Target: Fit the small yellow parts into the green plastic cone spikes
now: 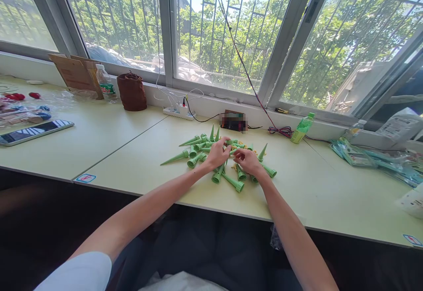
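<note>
Many green plastic cones (176,157) lie in a loose pile on the pale table, some standing point up, with small yellow pieces (238,167) among them. Over the middle of the pile, my left hand (218,153) is closed with its fingers bent round a green cone. Close beside it on the right, my right hand (247,159) pinches at a small green part between the two hands. The fingertips partly hide that part. More cones lie below and to the right of my hands.
Behind the pile stand a small dark device (233,121) and a power strip (179,113). A green bottle (302,128) and plastic packets (373,156) are on the right. On the left are a brown container (131,91), a clear bottle (105,82), cardboard (74,75) and a phone (36,132).
</note>
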`<state>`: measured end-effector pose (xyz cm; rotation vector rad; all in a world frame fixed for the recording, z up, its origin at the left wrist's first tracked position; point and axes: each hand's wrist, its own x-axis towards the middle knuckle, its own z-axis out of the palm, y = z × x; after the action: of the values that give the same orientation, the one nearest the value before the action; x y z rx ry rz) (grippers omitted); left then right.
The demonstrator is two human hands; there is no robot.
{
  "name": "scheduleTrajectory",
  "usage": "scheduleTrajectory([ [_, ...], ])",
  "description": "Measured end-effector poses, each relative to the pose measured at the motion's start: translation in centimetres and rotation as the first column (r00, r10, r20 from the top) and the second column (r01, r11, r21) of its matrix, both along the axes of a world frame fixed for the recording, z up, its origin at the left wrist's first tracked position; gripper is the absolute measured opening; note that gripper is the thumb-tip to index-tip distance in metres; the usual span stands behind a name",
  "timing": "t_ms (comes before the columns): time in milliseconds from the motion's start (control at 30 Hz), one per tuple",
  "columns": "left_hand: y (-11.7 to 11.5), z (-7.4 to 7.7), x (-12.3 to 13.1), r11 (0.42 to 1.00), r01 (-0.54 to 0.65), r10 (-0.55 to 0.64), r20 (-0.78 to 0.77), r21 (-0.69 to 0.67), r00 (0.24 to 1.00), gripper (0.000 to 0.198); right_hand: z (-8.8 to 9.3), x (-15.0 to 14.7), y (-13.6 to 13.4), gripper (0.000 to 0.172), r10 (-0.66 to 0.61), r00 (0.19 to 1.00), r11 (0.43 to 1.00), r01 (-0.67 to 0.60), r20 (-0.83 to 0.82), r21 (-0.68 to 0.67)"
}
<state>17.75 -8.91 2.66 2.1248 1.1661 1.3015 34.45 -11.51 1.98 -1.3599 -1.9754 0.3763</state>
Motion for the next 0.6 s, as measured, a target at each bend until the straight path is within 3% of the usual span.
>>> scheduleTrajectory([
  [200,0.04,-0.08,-0.05,1.0,0.017,-0.017,0.011,0.002,1.0,0.027,-0.08,0.38,0.28,0.019,-0.103,0.992,0.994,0.107,-0.072,0.04],
  [600,-0.18,0.15,0.0,1.0,0.002,-0.002,0.001,-0.004,1.0,0.027,-0.36,0.29,0.48,0.016,-0.066,0.998,0.998,0.066,0.005,-0.012],
])
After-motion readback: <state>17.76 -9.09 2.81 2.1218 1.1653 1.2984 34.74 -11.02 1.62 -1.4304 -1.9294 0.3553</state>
